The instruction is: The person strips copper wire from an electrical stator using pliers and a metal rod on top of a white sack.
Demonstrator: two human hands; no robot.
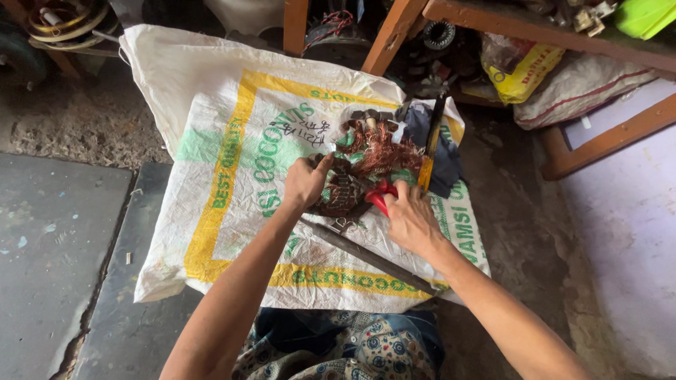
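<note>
A round dark motor stator [345, 191] lies on a white woven sack [232, 127] with green and yellow print. My left hand [304, 181] grips the stator's left rim. My right hand [410, 219] holds a red-handled cutting tool [381, 196] whose tip is at the stator's right side. A tangle of copper winding wire [380, 151] spreads out just beyond the stator.
A long dark metal rod [366, 255] lies diagonally on the sack near me. A yellow-handled tool [428, 158] and dark cloth [445, 165] sit right of the wire. Wooden frame legs [389, 35], sacks [577, 84] and metal parts stand at the back. Concrete floor surrounds the sack.
</note>
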